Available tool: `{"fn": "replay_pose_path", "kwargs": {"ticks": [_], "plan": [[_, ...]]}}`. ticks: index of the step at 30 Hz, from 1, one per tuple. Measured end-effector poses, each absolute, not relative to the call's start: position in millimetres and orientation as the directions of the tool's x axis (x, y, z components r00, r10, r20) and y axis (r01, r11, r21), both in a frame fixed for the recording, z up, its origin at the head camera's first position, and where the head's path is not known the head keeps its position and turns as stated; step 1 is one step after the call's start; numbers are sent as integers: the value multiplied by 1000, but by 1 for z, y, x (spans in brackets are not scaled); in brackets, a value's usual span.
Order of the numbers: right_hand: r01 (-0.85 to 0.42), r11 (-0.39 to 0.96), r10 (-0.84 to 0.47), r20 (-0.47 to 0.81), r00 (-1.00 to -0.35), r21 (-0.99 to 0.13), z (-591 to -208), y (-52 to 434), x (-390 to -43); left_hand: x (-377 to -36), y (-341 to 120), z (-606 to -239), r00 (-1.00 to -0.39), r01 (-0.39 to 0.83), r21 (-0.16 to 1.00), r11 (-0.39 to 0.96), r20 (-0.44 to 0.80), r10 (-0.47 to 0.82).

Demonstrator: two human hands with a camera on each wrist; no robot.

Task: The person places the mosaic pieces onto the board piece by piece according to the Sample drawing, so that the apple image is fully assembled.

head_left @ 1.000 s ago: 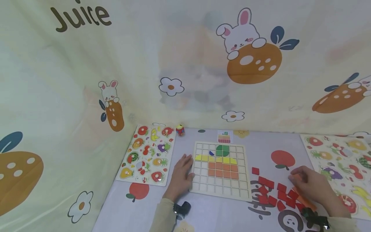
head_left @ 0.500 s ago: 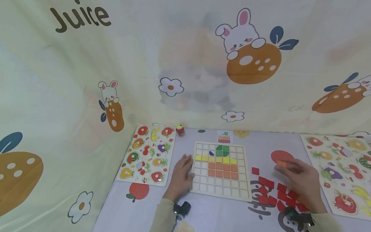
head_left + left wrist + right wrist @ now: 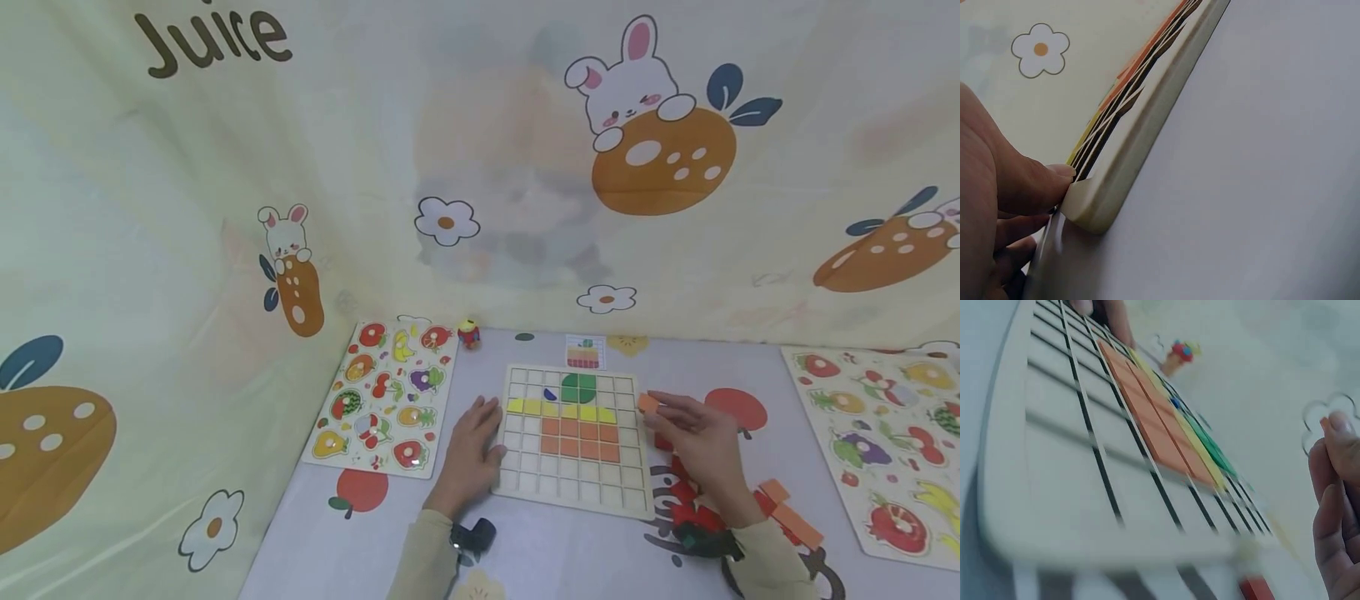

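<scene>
The right hand (image 3: 701,442) pinches a small orange square tile (image 3: 648,403) between thumb and fingertips and holds it just above the right edge of the pale wooden grid board (image 3: 636,498), level with the yellow row. The left hand (image 3: 471,450) lies flat with relaxed fingers against the board's left edge; in the left wrist view its thumb (image 3: 1060,175) presses the near corner, steadying the board.

On the board sit a green rounded piece (image 3: 578,387), a row of yellow tiles (image 3: 558,410) and 2 rows of orange tiles (image 3: 579,438) below them, with bare cells around. The step in hand looks like carrying one more orange tile to the picture. The next move calls for lowering it squarely into a bare cell beside the orange block, probably checked against the small pattern card (image 3: 584,352) at the far side.

Loose red tiles (image 3: 684,492) and orange pieces (image 3: 787,515) lie on the counter (image 3: 570,550) near the right wrist.
</scene>
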State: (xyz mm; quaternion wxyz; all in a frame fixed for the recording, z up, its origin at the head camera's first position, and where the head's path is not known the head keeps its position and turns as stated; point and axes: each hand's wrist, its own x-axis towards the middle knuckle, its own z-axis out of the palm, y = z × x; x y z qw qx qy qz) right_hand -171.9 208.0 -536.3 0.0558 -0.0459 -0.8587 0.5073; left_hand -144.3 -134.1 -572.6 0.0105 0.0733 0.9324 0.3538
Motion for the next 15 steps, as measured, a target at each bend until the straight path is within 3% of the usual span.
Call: {"fn": "replay_pose_path", "kwargs": {"ticks": [7,15], "plan": [[-81,383,6,90,-996,-920,-542,171,-177,-145,-135,-573,-990,119,656,745,17,143],[-117,365,-148,66,-987,-923,-546,141,-184,-144,-135,-572,-990,108,659,744,6,138]]}}
